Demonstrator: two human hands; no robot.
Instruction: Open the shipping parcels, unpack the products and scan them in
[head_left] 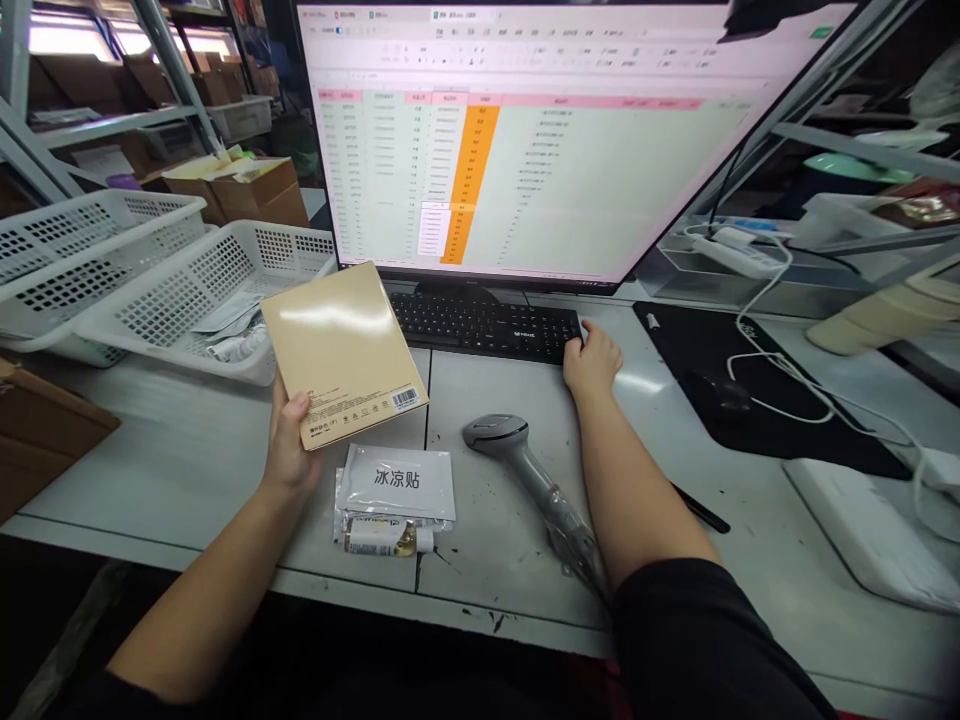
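Observation:
My left hand [289,440] grips the lower left corner of a flat tan box [341,350], its thumb on the front. The box is tilted, with printed text, small icons and a barcode along its lower edge. At the right end of the black keyboard [480,325], my right hand [594,358] touches the number pad, fingers partly curled, thumb apart from the index finger. A white sachet [397,483] with black characters lies on the table below the box. In front of it is a small white-and-gold tube [386,538]. A grey barcode scanner [525,460] lies between my forearms.
A monitor [570,190] showing a spreadsheet stands behind the keyboard. White perforated baskets [176,290] are on the left, one holding packets. Near a cardboard box [49,430] is the table's left side. A black mat [750,400], white cables and a white device [862,530] lie right.

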